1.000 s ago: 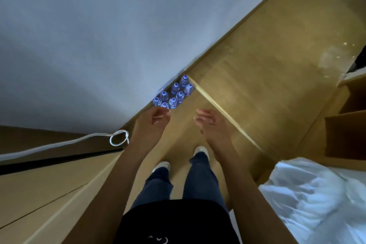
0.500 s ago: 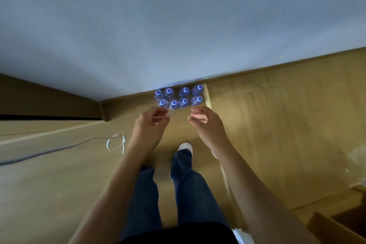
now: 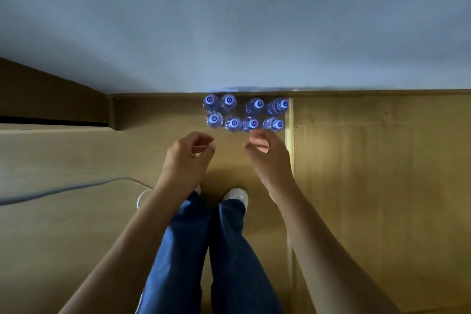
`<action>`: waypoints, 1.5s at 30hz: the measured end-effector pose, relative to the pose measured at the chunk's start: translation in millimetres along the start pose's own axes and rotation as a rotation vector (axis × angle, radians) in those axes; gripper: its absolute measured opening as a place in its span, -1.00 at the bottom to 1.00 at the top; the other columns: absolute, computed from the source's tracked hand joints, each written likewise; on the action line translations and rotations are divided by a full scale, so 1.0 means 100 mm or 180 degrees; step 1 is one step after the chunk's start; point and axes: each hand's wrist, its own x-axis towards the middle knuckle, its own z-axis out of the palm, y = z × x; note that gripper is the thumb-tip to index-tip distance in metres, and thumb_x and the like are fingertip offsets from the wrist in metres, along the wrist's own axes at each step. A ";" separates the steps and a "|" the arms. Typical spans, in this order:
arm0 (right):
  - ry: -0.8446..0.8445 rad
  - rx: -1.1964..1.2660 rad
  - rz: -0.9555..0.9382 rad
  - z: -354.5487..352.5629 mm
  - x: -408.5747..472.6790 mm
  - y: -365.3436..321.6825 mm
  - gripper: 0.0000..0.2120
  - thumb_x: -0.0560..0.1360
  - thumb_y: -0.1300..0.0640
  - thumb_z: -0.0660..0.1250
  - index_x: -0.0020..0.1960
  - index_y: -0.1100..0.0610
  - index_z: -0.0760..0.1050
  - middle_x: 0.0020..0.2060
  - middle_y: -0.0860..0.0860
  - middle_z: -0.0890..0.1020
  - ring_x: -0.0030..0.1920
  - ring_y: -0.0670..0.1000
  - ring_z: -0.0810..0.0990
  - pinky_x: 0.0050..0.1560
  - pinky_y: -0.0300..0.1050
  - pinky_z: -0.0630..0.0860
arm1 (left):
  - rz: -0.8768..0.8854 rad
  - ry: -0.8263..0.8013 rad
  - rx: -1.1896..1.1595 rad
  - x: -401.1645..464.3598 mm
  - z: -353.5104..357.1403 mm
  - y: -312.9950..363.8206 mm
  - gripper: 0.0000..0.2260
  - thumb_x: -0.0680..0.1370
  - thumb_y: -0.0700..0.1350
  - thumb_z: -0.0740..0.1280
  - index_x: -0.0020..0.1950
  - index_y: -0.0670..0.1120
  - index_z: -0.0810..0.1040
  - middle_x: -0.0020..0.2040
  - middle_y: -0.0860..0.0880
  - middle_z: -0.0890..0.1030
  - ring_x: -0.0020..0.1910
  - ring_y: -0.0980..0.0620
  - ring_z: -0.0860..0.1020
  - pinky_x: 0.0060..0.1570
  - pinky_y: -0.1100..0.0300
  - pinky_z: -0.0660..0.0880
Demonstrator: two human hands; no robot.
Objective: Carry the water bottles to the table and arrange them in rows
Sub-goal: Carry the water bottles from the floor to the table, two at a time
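Note:
Several clear water bottles [image 3: 233, 123] with blue-and-white caps stand on the wooden floor in two rows against the white wall [image 3: 229, 28]. My left hand [image 3: 187, 158] hovers just short of the near row, fingers curled loosely and holding nothing. My right hand [image 3: 269, 155] reaches toward the near row's right side; its fingertips are close to one bottle's cap [image 3: 252, 123], with nothing gripped. No table is in view.
My legs in blue jeans and white shoes [image 3: 235, 196] stand right behind the hands. A raised wooden strip [image 3: 289, 150] runs along the floor just right of the bottles. A pale cable [image 3: 63, 188] crosses the floor at left. A dark wooden recess [image 3: 51, 99] lies at far left.
The view has swung to face the wall squarely and I have come closer to the bottles. Both hands have moved forward toward the near row; the right fingertips now nearly reach a cap.

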 end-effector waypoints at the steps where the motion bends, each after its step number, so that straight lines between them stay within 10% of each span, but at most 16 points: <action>1: -0.0016 -0.0003 -0.0023 0.08 0.16 0.10 -0.74 0.56 0.16 0.37 0.24 0.05 0.48 0.14 -0.05 0.60 0.04 -0.19 0.56 -0.17 -0.49 0.41 | -0.0005 0.0092 0.0005 0.14 0.06 -0.15 -0.93 0.55 -0.17 0.37 -0.04 0.00 0.61 -0.19 0.19 0.61 -0.19 0.39 0.54 -0.23 0.60 0.37; 12: 0.0216 -0.0393 -0.0300 0.88 1.97 1.49 -0.64 0.48 0.23 0.45 0.24 0.10 0.48 0.21 0.02 0.58 0.27 0.00 0.51 0.20 -0.21 0.39 | 0.0311 -0.0037 0.0219 1.79 1.05 -1.79 -0.66 0.52 -0.10 0.43 0.28 0.01 0.53 0.16 0.05 0.58 0.21 0.05 0.52 0.17 0.05 0.49; 19: 0.0376 -0.0427 -0.0423 1.35 2.75 2.24 -0.37 0.47 0.07 0.49 0.46 0.09 0.32 0.33 -0.03 0.49 0.33 -0.07 0.44 0.30 -0.22 0.34 | 0.0675 -0.0146 0.0309 2.66 1.54 -2.61 -0.39 0.39 -0.08 0.56 0.39 -0.02 0.41 0.29 0.03 0.49 0.23 0.10 0.45 0.19 0.10 0.43; 30: 0.0892 -0.0428 -0.1294 1.73 3.11 2.60 -0.44 0.49 0.09 0.48 0.40 0.22 0.39 0.34 0.13 0.52 0.39 0.12 0.46 0.33 0.17 0.44 | 0.1272 0.0130 0.0570 3.08 1.80 -2.92 -0.52 0.41 0.08 0.51 0.25 -0.06 0.53 0.15 -0.01 0.41 0.17 -0.07 0.44 0.01 -0.05 0.53; 45: 0.0576 -0.0818 -0.1957 1.34 1.99 1.71 -0.48 0.43 -0.07 0.48 0.27 0.20 0.50 0.11 -0.11 0.53 0.16 -0.04 0.54 0.24 -0.28 0.40 | 0.1089 0.0278 -0.0089 1.95 0.92 -2.26 -0.67 0.41 0.02 0.44 0.13 -0.05 0.57 -0.02 0.09 0.37 0.01 -0.07 0.46 -0.01 0.16 0.48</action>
